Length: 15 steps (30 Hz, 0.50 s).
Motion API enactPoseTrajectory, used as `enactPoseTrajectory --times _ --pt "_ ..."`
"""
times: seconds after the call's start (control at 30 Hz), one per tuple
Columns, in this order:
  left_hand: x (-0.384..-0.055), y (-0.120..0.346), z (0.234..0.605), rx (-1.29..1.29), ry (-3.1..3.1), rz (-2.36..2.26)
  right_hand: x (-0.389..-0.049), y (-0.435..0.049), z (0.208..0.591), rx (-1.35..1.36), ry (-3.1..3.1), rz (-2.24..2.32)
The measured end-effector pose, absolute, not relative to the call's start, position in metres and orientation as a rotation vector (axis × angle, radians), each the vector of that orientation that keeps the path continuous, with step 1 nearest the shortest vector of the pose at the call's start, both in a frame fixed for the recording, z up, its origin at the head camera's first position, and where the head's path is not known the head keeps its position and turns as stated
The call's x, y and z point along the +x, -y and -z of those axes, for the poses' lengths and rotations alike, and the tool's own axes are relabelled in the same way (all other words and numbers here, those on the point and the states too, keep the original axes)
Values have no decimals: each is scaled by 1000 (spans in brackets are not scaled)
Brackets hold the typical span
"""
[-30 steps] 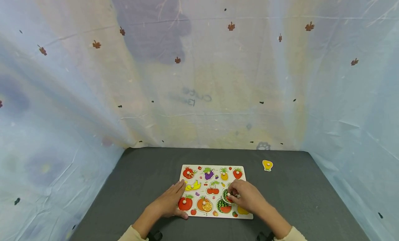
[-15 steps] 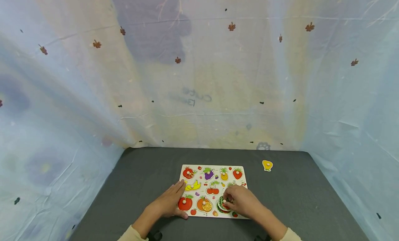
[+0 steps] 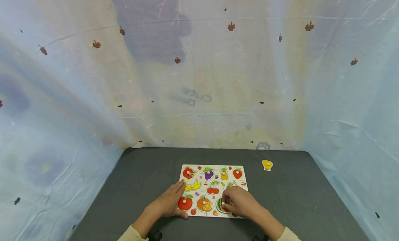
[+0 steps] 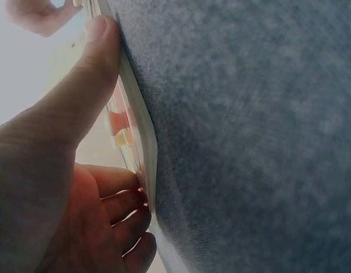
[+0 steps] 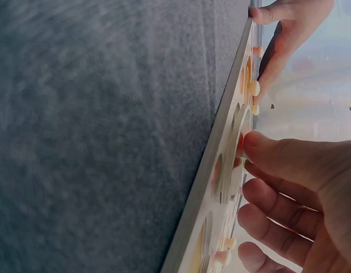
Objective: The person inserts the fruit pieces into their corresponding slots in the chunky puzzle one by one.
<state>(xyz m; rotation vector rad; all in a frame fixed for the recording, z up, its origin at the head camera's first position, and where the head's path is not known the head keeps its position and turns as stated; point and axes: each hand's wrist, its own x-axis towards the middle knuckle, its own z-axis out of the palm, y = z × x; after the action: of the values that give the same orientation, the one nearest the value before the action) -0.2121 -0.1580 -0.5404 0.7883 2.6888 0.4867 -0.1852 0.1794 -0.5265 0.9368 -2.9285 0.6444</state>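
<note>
A white fruit puzzle board (image 3: 216, 167) lies on the dark table. My left hand (image 3: 168, 201) rests at its left side, fingers along that edge and the thumb at the near corner. My right hand (image 3: 240, 201) pinches the small knob of a round watermelon puzzle piece (image 3: 219, 205) between thumb and index finger. The piece overlaps the watermelon picture at the lower right of the board. In the right wrist view, the watermelon piece (image 5: 239, 145) sits close over the board, partly behind the thumb. The board's lower right corner is hidden by the right hand.
A yellow fruit piece (image 3: 267, 165) with a knob lies beyond the board at the right. Knobbed pieces, among them an apple (image 3: 185, 203), an orange (image 3: 204, 204) and cherries (image 3: 213, 189), sit in the board. A pale printed curtain (image 3: 199, 78) surrounds the table (image 3: 149, 171).
My right hand has moved the watermelon piece left and toward me, down over the watermelon picture. The left hand has stayed in place.
</note>
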Motion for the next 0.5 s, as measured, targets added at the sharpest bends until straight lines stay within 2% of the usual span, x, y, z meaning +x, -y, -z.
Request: enactPoseTrajectory --times 0.5 --pt "-210 157 539 795 -2690 -502 -189 -178 531 959 2939 -652"
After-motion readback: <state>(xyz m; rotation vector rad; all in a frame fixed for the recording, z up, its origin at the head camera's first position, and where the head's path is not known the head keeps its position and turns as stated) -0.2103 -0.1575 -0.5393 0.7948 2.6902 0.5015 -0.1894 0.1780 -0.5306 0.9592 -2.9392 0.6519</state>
